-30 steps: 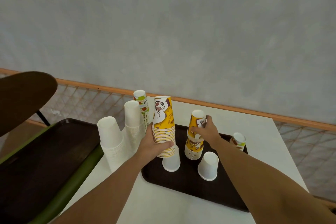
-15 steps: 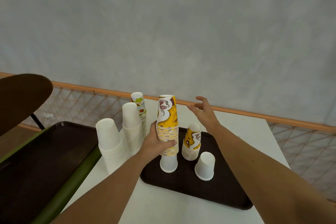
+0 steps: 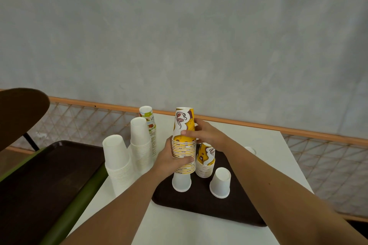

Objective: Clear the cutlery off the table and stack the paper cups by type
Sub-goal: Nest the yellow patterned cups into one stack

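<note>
Left hand and right hand gripping yellow stack, white cup beneath

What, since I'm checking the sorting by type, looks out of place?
The yellow patterned stack, gripped by the left hand and right hand, seems to sit over a plain white cup on the tray: mixed types.

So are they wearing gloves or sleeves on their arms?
No. The left hand and right hand are bare, with no gloves, and I see no rings or watch. Both forearms are bare too; no sleeve shows.
</note>
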The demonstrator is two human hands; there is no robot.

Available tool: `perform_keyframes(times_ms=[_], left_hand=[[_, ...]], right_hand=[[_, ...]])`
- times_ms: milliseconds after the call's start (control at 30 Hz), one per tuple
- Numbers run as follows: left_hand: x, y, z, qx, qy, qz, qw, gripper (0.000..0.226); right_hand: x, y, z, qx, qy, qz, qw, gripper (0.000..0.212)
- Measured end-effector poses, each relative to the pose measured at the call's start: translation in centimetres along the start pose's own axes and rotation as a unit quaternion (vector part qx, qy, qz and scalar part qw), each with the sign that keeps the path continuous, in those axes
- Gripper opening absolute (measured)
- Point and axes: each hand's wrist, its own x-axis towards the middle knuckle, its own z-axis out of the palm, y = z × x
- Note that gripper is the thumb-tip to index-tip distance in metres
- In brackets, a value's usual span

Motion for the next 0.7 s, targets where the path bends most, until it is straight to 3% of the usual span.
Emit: perform_keyframes(times_ms=[700], left_hand=[[0.0, -0.3, -0.4, 0.007, -0.020, 0.003, 1.000, 0.088]], right_hand=[[0.8, -1.6, -0.7, 0.038, 0.067, -0.031, 0.997, 0.055]])
